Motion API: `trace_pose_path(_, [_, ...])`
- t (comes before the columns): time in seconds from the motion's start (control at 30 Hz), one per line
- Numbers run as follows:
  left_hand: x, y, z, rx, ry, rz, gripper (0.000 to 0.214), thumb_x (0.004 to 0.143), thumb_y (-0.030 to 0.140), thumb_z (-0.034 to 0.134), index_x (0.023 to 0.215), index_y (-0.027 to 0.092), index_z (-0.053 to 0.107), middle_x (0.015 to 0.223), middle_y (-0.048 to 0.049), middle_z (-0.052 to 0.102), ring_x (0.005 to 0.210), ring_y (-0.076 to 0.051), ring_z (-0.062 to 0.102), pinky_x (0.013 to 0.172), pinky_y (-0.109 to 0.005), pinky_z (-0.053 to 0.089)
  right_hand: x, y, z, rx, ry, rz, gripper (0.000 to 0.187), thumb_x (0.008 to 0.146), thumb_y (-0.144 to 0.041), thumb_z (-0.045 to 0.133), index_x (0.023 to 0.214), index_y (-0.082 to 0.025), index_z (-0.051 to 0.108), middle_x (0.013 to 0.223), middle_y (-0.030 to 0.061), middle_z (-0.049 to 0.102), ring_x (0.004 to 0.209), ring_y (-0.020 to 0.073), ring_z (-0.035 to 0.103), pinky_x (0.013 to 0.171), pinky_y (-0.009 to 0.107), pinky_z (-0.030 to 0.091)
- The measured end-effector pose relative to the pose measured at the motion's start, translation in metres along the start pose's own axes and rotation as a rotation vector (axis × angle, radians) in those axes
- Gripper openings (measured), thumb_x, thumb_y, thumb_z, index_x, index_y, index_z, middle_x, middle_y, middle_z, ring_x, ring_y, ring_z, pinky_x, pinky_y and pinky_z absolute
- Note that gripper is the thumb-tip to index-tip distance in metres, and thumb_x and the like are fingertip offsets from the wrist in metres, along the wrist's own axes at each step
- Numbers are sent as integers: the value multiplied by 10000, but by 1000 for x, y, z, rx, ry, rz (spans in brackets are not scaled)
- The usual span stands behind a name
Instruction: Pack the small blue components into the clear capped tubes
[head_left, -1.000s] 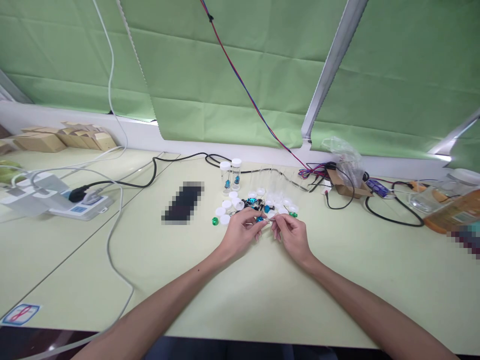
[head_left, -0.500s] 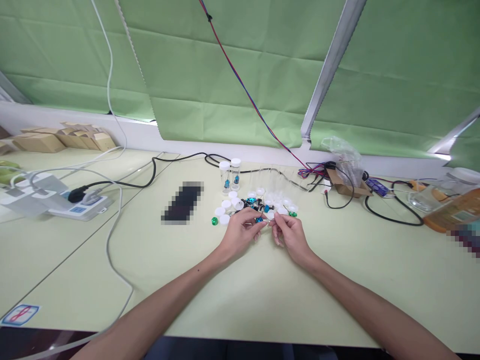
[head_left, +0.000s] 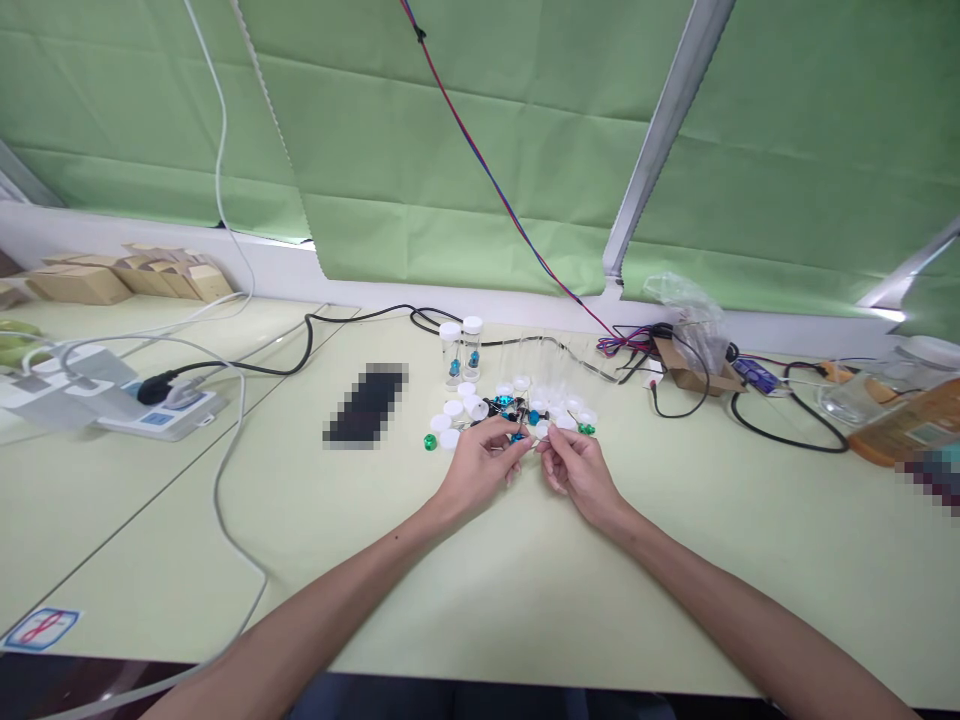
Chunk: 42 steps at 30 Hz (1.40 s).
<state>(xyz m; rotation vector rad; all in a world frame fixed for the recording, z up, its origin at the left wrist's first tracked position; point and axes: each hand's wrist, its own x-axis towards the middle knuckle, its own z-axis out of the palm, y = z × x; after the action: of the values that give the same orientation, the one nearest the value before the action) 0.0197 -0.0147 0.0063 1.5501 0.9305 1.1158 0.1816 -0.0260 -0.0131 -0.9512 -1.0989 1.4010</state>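
The table had a smooth, pale yellow-green top. On it lay a heap of small things: flat round white lids of plain look, some dark pieces and shiny blue ones, and to the left a round green knob. Behind the heap stood two clear tubes with white lids, each having a blue piece inside. More see-through tubes were near them, but their edges were hard to make out. The near part of the heap was hidden by the left hand and the right hand. In each hand, thumb and first finger were close together; I could not tell whether they were clamped on something. One small blue piece showed just beside the left fingertips, to the left of the right ones.
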Motion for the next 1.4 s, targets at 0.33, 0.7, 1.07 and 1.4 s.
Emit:
trace_pose_path(0.33, [7, 2, -2, -152, 36, -104, 284, 753, 433, 711, 798, 157, 662, 543, 34, 539, 421, -95, 475, 446, -237, 399, 4, 2, -10, -298, 96, -340, 272, 835, -374, 676, 1051, -218, 622, 827, 13, 620, 583, 120, 585, 495, 243, 485])
trace_pose_path(0.7, [6, 4, -2, -200, 12, -157, 307, 732, 447, 722, 783, 150, 662, 507, 41, 519, 408, -85, 445, 448, -233, 371, 9, 1, -26, -844, 69, -840, 193, 936, -192, 541, 1071, -242, 670, 898, 63, 667, 753, 185, 621, 706, 341, 523])
trace_pose_path(1.07, [5, 3, -2, -171, 7, -158, 267, 760, 400, 712, 824, 146, 659, 514, 33, 536, 413, -88, 455, 439, -224, 366, 12, 0, -32, -873, -4, -971, 199, 938, -115, 523, 1037, -220, 660, 858, 64, 638, 654, 150, 577, 606, 297, 500])
trace_pose_path(1.4, [5, -1, -2, -115, -3, -107, 251, 781, 389, 693, 841, 146, 675, 545, 24, 528, 441, -88, 453, 446, -221, 376, 10, -3, -27, -851, 27, -887, 155, 945, -168, 524, 912, -207, 669, 692, 25, 604, 632, 155, 555, 627, 301, 473])
